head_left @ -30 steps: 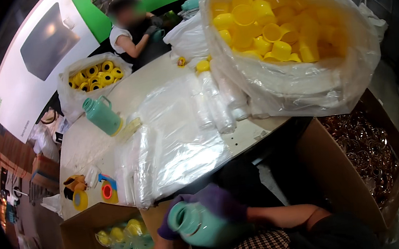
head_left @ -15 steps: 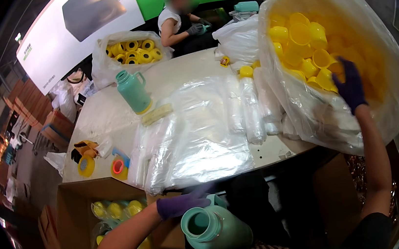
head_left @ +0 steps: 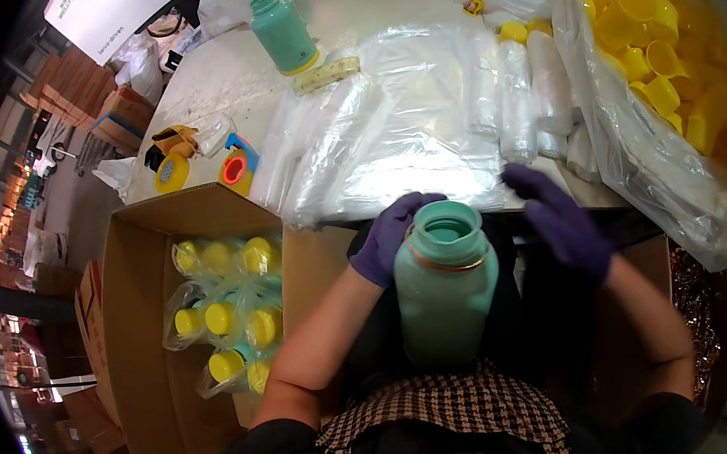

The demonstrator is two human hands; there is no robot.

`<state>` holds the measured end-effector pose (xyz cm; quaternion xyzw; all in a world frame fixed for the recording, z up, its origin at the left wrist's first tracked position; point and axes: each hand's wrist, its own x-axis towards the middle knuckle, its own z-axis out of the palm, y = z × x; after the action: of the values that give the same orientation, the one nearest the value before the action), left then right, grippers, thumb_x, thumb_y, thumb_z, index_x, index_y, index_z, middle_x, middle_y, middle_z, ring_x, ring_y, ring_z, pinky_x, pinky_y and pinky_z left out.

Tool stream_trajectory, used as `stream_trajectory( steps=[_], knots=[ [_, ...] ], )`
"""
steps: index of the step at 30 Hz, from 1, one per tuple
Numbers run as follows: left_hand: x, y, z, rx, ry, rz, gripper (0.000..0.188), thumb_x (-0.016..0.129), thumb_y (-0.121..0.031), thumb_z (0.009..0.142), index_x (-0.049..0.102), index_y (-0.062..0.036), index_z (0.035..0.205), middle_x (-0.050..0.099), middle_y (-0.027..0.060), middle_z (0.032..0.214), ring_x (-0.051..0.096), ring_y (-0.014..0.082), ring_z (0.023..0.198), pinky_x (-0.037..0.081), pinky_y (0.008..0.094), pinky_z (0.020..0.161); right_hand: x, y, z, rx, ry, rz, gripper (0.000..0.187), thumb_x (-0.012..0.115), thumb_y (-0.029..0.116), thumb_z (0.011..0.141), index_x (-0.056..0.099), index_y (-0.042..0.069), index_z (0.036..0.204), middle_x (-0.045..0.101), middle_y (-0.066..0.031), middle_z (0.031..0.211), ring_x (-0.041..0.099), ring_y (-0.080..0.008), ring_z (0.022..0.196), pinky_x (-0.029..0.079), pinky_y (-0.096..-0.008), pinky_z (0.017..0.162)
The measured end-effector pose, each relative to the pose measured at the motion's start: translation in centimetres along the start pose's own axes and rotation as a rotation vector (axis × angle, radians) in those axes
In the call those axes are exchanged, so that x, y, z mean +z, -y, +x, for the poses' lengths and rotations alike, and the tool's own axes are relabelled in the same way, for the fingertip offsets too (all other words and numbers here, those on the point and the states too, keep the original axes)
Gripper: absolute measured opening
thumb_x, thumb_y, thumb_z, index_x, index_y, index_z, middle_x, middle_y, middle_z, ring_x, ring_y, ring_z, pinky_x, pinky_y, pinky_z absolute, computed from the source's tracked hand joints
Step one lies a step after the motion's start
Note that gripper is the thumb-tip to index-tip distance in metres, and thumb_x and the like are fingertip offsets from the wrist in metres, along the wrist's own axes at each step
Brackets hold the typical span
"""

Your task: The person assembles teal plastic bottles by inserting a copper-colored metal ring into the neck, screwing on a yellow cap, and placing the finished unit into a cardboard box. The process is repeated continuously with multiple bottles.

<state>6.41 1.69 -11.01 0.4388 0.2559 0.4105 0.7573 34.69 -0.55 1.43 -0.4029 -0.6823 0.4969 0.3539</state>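
Observation:
A teal jug [head_left: 447, 294] without a cap stands upright in my lap, its mouth facing up and a copper-coloured ring round its neck. My left hand [head_left: 394, 240], in a purple glove, is closed against the jug's upper left side; some fingers are hidden behind it. To the right of the jug and apart from it, my right hand [head_left: 562, 222], also in a purple glove, is raised with fingers stretched out. Nothing shows in it, and motion blurs it slightly. A large clear bag of yellow cup-shaped caps [head_left: 658, 59] stands at the far right.
An open carton [head_left: 148, 341] at my left holds several bagged jugs with yellow caps. On the table [head_left: 187, 95] lie stacked clear plastic bags [head_left: 414, 122], tape rolls [head_left: 171, 173] and a tape dispenser [head_left: 238, 169]. Another teal jug [head_left: 284, 39] stands farther back.
My right hand has left the bag of yellow caps and come back near the jug. The jug has turned more upright, with my left hand against it. The view has tilted downward.

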Motion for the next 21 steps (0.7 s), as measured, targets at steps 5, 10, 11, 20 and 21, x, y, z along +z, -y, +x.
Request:
stream_trajectory(
  steps=[5, 10, 11, 20, 21],
  knots=[
    [6.4, -1.5, -1.9, 0.474, -0.345, -0.078, 0.032, 0.056, -0.012, 0.097, 0.055, 0.0064, 0.123, 0.062, 0.0172, 0.119, 0.059, 0.0226, 0.117, 0.049, 0.0349, 0.099, 8.0, -4.0, -1.2, -0.194, -0.148, 0.035, 0.050, 0.035, 0.031, 0.108, 0.044, -0.006, 0.141, 0.053, -0.0149, 0.139, 0.050, -0.0229, 0.129, 0.036, -0.0344, 0.110],
    [5.0, -0.3, -5.4, 0.340, -0.312, 0.353, 0.032, 0.049, -0.007, 0.092, 0.057, 0.0059, 0.121, 0.059, 0.0159, 0.125, 0.059, 0.0220, 0.112, 0.048, 0.0319, 0.096, 9.7, -8.1, -0.8, -0.299, -0.309, -0.162, 0.037, 0.039, 0.019, 0.104, 0.056, -0.004, 0.127, 0.062, -0.0204, 0.120, 0.061, -0.0304, 0.109, 0.047, -0.0377, 0.096],
    [5.2, 0.2, -5.6, 0.384, -0.342, 0.351, 0.031, 0.050, -0.007, 0.092, 0.058, 0.0056, 0.120, 0.060, 0.0162, 0.123, 0.060, 0.0228, 0.110, 0.049, 0.0321, 0.095, 10.0, -9.2, -1.1, -0.362, -0.354, -0.305, 0.035, 0.041, 0.017, 0.103, 0.057, -0.003, 0.126, 0.063, -0.0198, 0.117, 0.062, -0.0308, 0.105, 0.048, -0.0377, 0.093],
    [2.2, 3.7, -4.7, 0.614, -0.375, 1.055, 0.025, 0.047, -0.013, 0.096, 0.055, 0.0030, 0.113, 0.059, 0.0179, 0.111, 0.059, 0.0274, 0.101, 0.048, 0.0366, 0.092, 10.7, -12.0, -0.8, -0.322, -0.401, -0.493, 0.022, 0.055, 0.008, 0.091, 0.060, 0.001, 0.111, 0.057, -0.0151, 0.096, 0.056, -0.0301, 0.088, 0.047, -0.0372, 0.078],
    [2.3, 3.7, -4.7, 0.529, -0.361, 0.946, 0.025, 0.046, -0.016, 0.097, 0.055, 0.0028, 0.112, 0.058, 0.0172, 0.111, 0.059, 0.0261, 0.101, 0.048, 0.0361, 0.093, 10.8, -12.4, -0.7, -0.365, -0.421, -0.459, 0.021, 0.056, 0.008, 0.090, 0.059, 0.001, 0.110, 0.056, -0.0158, 0.097, 0.056, -0.0306, 0.090, 0.046, -0.0372, 0.080]
  ],
)
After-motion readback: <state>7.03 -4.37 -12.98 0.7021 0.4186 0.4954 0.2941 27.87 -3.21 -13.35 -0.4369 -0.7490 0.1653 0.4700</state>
